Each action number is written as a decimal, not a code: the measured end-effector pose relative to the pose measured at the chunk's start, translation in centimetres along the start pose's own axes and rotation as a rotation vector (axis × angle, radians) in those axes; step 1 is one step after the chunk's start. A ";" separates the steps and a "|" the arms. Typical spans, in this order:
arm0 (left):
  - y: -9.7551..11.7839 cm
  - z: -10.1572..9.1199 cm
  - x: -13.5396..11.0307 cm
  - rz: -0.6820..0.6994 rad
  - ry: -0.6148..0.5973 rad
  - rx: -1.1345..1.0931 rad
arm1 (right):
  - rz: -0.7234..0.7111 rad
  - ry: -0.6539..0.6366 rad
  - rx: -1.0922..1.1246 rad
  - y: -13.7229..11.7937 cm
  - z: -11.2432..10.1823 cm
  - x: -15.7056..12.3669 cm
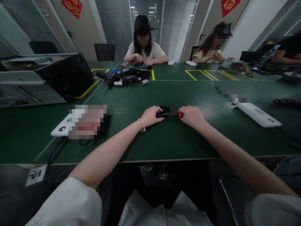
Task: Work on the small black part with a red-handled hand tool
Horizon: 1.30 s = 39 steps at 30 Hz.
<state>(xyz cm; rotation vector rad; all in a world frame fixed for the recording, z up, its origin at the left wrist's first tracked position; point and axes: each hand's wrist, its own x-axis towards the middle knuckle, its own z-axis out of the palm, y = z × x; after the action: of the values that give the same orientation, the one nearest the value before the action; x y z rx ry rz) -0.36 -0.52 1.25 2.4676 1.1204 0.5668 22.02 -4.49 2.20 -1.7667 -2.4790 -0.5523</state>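
At the middle of the green table, my left hand [152, 115] is closed on a small black part [162, 115]; its exact kind is not clear. My right hand [191, 115] grips red-handled pliers [173, 114], with their dark metal end pointing left. The tip of the pliers meets the black part, and my left fingers hide some of the contact. Both forearms reach in over the table's front edge, and a beaded bracelet [142, 125] circles my left wrist.
An opened computer case [28, 89] stands at left. Beyond my hands lies a pile of black tools and cables [127, 75]. White power banks with cords lie at left [62, 125] and right [258, 114]. Several people sit across the green table [141, 147].
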 end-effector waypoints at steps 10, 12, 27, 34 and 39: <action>-0.3 0.2 0.1 0.009 0.012 0.008 | 0.011 -0.024 0.003 -0.2 -0.1 0.0; -0.4 0.3 0.1 0.014 0.019 0.012 | 0.009 -0.021 -0.006 -0.2 -0.1 0.0; -0.3 0.3 0.0 0.028 0.029 -0.003 | 0.000 0.011 -0.011 -0.2 -0.1 -0.1; -0.2 0.1 0.0 0.008 0.009 0.002 | 0.017 -0.010 0.002 -0.2 -0.2 -0.1; -0.2 0.2 0.0 0.018 0.020 0.006 | 0.009 -0.018 0.005 -0.3 -0.4 -0.1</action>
<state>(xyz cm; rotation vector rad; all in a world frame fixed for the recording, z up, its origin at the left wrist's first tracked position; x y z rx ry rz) -0.38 -0.44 1.04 2.4843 1.1104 0.5948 21.75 -4.77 2.46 -1.7886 -2.4807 -0.5315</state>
